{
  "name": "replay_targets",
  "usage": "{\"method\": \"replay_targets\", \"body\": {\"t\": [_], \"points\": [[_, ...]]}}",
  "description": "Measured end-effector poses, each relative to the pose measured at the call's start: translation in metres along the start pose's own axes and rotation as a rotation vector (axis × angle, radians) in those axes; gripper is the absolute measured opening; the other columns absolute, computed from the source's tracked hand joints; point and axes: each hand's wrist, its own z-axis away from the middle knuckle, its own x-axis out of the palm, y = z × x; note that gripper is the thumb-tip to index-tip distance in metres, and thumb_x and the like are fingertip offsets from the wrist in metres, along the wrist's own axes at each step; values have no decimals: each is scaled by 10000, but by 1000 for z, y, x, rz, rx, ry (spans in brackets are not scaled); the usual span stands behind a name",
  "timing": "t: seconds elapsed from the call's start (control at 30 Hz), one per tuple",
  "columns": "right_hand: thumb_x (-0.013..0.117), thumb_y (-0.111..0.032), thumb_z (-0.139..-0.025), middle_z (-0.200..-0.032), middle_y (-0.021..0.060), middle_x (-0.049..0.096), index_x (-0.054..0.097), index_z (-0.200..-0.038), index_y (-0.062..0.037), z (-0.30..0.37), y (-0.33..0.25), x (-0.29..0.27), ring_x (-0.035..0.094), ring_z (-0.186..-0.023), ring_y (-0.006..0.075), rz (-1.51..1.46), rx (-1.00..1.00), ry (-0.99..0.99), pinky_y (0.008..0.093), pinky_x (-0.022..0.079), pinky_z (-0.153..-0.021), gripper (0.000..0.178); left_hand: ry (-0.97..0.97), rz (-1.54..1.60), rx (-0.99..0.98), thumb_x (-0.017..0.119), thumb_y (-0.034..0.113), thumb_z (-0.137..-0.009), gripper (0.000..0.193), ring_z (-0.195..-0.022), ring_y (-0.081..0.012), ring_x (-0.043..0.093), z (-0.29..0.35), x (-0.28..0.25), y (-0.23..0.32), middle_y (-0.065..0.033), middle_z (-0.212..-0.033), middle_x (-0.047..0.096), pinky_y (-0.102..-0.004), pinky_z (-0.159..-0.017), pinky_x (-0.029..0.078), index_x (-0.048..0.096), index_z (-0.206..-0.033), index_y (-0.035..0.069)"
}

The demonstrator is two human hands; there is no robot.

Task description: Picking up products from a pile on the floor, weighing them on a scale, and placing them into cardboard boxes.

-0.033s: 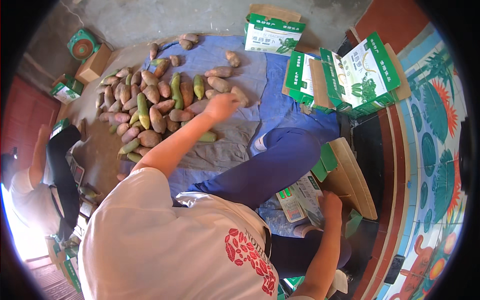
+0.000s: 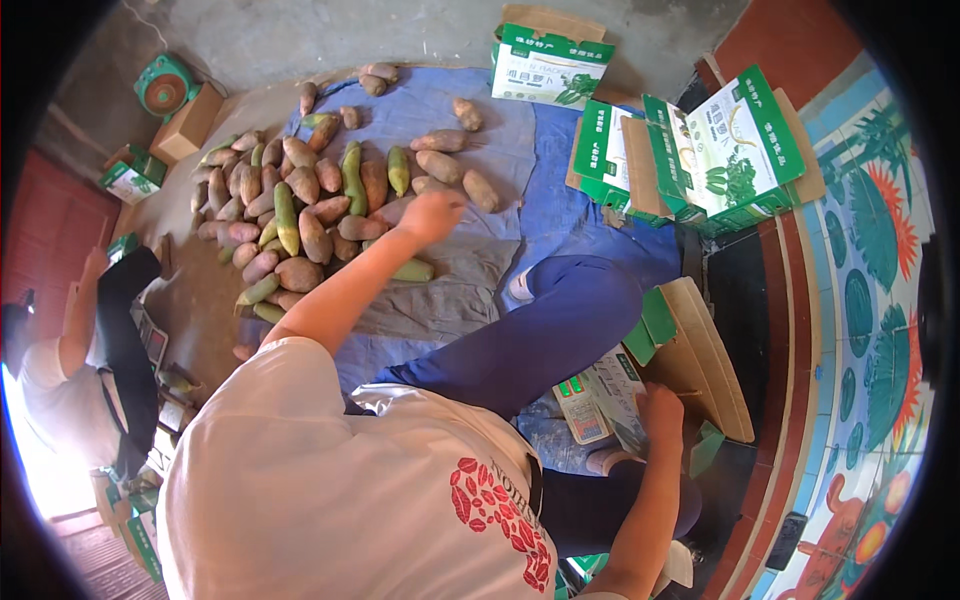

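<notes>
My left hand (image 2: 433, 217) reaches over the right side of a pile of sweet-potato-like brownish roots (image 2: 300, 273) mixed with long green radishes (image 2: 286, 220). Its fingers are partly stretched, with nothing visible in them. Just beyond the fingertips lies a loose brown root (image 2: 481, 190), apart from the hand. Beside my right knee, my right hand (image 2: 660, 412) is closed at the edge of an open carton (image 2: 705, 350) with cardboard flaps; what its fingers grip is partly hidden. A scale (image 2: 583, 410) with a lit green display sits by the carton.
A blue cloth (image 2: 600, 250) covers the floor. Green and white cartons (image 2: 735, 150) stand at the back right, beside a painted tile wall (image 2: 870, 290). A green fan (image 2: 166, 87) rests at the far left. Another person (image 2: 75, 370) sits at the left edge.
My left hand has drawn back slightly to the left, away from the loose brown root. My right hand stays at the carton.
</notes>
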Motion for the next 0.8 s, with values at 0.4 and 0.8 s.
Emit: {"method": "replay_targets", "body": {"t": [0.4,0.8], "points": [[596,-103,-730,-767,141,567,560,-793,-14,0,-17,-15,567,-743,316,-22,-39,104,398,462,-642,115,-683,-376,-674,505,159,-796,316,-1092,-313,527,92,97,-143,-151,-1165,551,-398,-870,453,581,-1088,67],[599,-57,-730,-777,149,549,537,-807,-15,-14,-19,-13,546,-739,330,-45,-25,151,409,450,-638,108,-710,-609,-368,480,81,-828,541,-1337,-264,185,57,148,-138,-63,-1446,197,-494,-1044,226,322,-1336,176]]}}
